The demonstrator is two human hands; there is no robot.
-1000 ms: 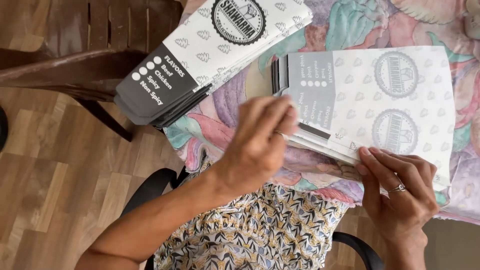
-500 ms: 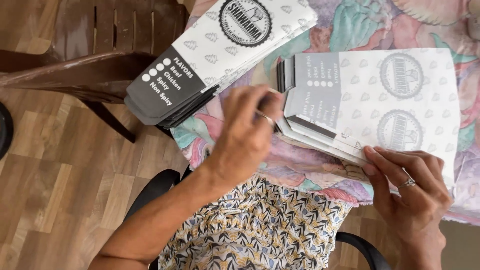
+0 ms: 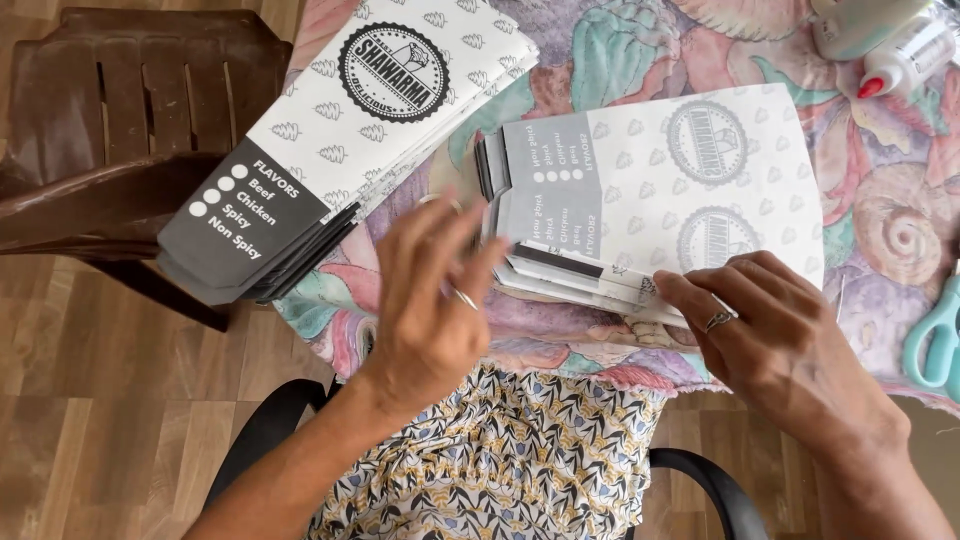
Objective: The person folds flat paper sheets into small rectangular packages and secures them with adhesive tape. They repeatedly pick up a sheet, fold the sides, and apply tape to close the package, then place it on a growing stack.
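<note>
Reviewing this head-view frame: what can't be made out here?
- Left hand: motion-blurred; contact with the printed sheets unclear.
- Sheet count: stacked edges too fine.
- Scissors: cut by the right edge.
- Glue bottle: cut by the top edge.
- Right hand: covers the sheets' near corner.

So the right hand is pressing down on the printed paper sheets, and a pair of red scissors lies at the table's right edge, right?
Not quite: the head view shows the scissors are pale teal, not red. The rest holds: the right hand presses on the printed paper sheets, and the scissors lie at the table's right edge.
</note>
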